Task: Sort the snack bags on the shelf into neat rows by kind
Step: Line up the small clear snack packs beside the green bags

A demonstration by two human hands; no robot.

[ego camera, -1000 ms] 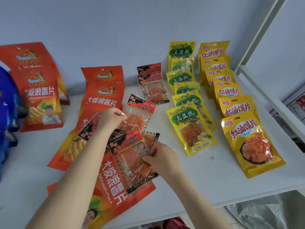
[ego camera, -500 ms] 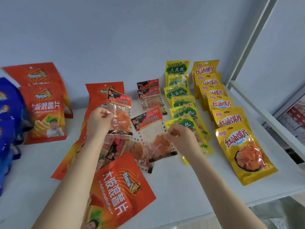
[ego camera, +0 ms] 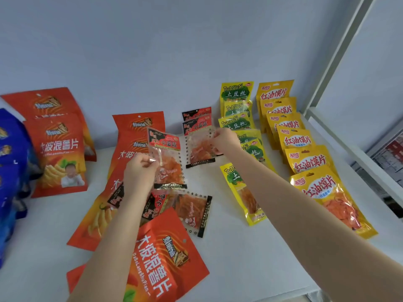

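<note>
Your left hand point(ego camera: 139, 171) pinches one clear gluten-strip packet point(ego camera: 168, 162) upright above the orange chip bags point(ego camera: 130, 149), while your right hand point(ego camera: 225, 139) grips another packet point(ego camera: 198, 149) at the short back row on the white shelf point(ego camera: 229, 258).

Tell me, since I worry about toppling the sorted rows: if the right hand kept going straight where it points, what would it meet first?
Probably the two red-topped clear packets leaning at the back wall; the right hand holds another such packet just before them. Depth is unclear.
</note>
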